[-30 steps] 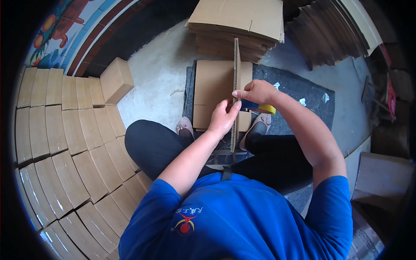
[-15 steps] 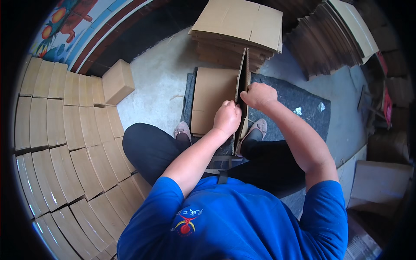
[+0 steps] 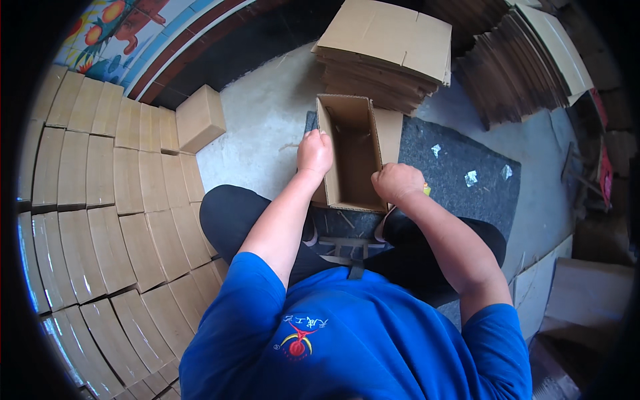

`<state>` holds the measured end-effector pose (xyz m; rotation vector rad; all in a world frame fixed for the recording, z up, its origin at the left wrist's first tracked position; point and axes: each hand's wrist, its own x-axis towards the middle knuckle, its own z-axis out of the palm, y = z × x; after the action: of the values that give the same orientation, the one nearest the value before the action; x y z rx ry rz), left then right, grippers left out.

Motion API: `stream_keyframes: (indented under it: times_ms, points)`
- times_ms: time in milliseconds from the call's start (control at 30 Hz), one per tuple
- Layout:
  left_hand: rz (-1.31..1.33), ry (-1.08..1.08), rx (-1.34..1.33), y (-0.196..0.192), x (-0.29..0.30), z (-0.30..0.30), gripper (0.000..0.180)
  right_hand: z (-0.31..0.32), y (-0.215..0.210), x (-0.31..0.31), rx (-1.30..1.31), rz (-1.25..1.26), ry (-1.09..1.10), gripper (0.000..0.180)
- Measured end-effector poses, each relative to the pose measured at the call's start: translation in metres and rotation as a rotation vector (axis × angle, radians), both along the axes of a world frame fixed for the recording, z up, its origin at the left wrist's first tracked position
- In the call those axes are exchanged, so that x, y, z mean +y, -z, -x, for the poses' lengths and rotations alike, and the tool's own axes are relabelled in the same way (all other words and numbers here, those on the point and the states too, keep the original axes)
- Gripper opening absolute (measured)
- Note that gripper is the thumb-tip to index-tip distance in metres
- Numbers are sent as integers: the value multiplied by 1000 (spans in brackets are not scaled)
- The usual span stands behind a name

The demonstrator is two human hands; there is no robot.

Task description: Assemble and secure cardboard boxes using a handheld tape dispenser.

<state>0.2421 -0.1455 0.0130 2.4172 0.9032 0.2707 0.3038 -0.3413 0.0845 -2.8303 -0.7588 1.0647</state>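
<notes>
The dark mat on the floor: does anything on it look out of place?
Yes. A few pale, shiny scraps lie scattered on the dark mat, to the right of the open carton. They look odd, like litter.

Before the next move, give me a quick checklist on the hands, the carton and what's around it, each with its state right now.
1. Left hand on the carton: ok, closed on its left side.
2. Right hand on the carton: ok, closed at its right side.
3. Carton opened out: ok, the walls stand apart and the inside shows.
4. Carton bottom closed: cannot tell from this view.
5. Yellow item by the right hand, held or lying loose: cannot tell, mostly hidden.
6. Dark mat free of litter: not ok, shiny scraps lie on it.
</notes>
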Motion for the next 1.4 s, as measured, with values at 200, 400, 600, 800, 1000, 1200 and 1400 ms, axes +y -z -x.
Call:
stream_keyframes:
  times_ms: [200, 400, 600, 800, 1000, 1200, 1400]
  points:
    - [-227, 22, 79, -24, -18, 1, 34, 2, 15, -2, -31, -28, 56, 44]
    - [65, 447, -12, -37, -105, 64, 42, 4, 11, -6, -47, -62, 78, 46]
    - [-269, 280, 12, -15, -115, 43, 25, 4, 11, -6, -52, -72, 101, 47]
    - [-94, 201, 455, 41, -107, 20, 23, 4, 14, -3, -53, -69, 103, 48]
    - [-97, 70, 14, 26, -84, -24, 41, 4, 10, -4, -22, -72, 104, 47]
    - [-382, 234, 115, -19, -27, -81, 61, 3, 8, -4, -7, -69, 87, 46]
    - [-296, 198, 299, 28, -74, -41, 67, 3, 13, -3, -19, -97, 114, 47]
